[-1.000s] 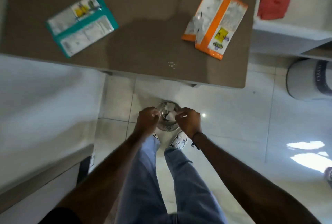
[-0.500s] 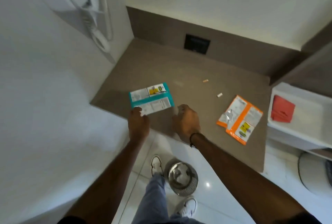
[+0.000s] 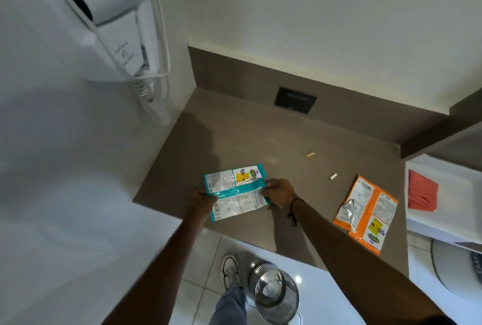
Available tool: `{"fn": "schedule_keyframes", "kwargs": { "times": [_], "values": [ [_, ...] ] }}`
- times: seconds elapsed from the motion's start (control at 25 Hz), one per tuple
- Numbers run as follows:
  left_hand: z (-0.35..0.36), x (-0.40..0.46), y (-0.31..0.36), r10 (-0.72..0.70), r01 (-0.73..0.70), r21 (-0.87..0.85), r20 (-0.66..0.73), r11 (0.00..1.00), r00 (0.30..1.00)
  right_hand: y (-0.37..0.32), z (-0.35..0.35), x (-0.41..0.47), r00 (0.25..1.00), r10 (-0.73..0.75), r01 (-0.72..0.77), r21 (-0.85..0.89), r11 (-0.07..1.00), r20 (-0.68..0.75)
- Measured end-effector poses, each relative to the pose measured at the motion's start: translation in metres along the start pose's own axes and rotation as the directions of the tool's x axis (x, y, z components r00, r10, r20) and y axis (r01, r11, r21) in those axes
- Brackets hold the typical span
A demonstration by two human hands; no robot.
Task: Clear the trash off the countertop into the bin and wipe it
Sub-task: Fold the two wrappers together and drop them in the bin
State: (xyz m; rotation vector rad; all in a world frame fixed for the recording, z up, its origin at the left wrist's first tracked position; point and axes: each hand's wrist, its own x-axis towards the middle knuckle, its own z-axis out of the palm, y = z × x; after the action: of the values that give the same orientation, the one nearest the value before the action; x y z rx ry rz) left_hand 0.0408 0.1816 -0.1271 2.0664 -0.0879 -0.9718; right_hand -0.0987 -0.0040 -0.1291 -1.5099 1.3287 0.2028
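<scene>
Teal wrapper (image 3: pixel 236 191): flat near the counter (image 3: pixel 287 137) front edge, my left hand (image 3: pixel 200 200) and right hand (image 3: pixel 279 192) pinching its ends. Orange wrapper (image 3: pixel 366 211): right. Bin (image 3: pixel 276 296): floor below.

- Teal wrapper (image 3: pixel 236 192), white and yellow panels, between both hands.
- Orange wrapper (image 3: pixel 366 214), white and yellow panels, right of right hand (image 3: pixel 279 192).
- Brown bench (image 3: pixel 260 139).
- Red cloth (image 3: pixel 421 194), far right.
- Ribbed silver bin (image 3: pixel 276 296), below hands.

Teal wrapper (image 3: pixel 236 191) flat near countertop (image 3: pixel 260 129) front edge — orange wrapper (image 3: pixel 366 211) rt.
</scene>
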Motion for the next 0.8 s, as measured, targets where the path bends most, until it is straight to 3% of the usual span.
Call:
{"fn": "schedule_keyframes", "kwargs": {
  "times": [0.08,0.2,0.4,0.52,0.64,0.8],
  "values": [
    [0.008,-0.001,0.009,-0.006,0.008,-0.017,0.089,1.0,0.996,0.006,-0.027,0.001,1.0,-0.008,0.008,-0.01,1.0,-0.003],
    [0.042,-0.015,0.032,0.055,-0.05,-0.023,0.286,0.998,0.957,0.021,-0.094,-0.003,0.986,-0.049,0.033,-0.106,0.994,-0.158],
    [0.146,-0.07,0.062,0.116,-0.19,0.048,0.637,0.981,0.762,0.08,-0.216,-0.019,0.929,-0.108,0.049,-0.171,0.984,-0.355],
    [0.213,-0.099,0.071,0.11,-0.227,0.094,0.66,0.969,0.744,0.116,-0.268,-0.02,0.923,-0.146,0.097,-0.152,0.984,-0.355],
    [0.267,-0.122,0.075,0.027,-0.176,0.188,0.608,0.966,0.794,0.147,-0.301,-0.008,0.924,-0.18,0.125,-0.177,0.976,-0.337],
    [0.298,-0.132,0.075,-0.159,-0.139,0.557,0.453,0.819,0.877,0.171,-0.32,0.009,0.938,-0.197,0.143,-0.2,0.969,-0.286]
  ]
}}
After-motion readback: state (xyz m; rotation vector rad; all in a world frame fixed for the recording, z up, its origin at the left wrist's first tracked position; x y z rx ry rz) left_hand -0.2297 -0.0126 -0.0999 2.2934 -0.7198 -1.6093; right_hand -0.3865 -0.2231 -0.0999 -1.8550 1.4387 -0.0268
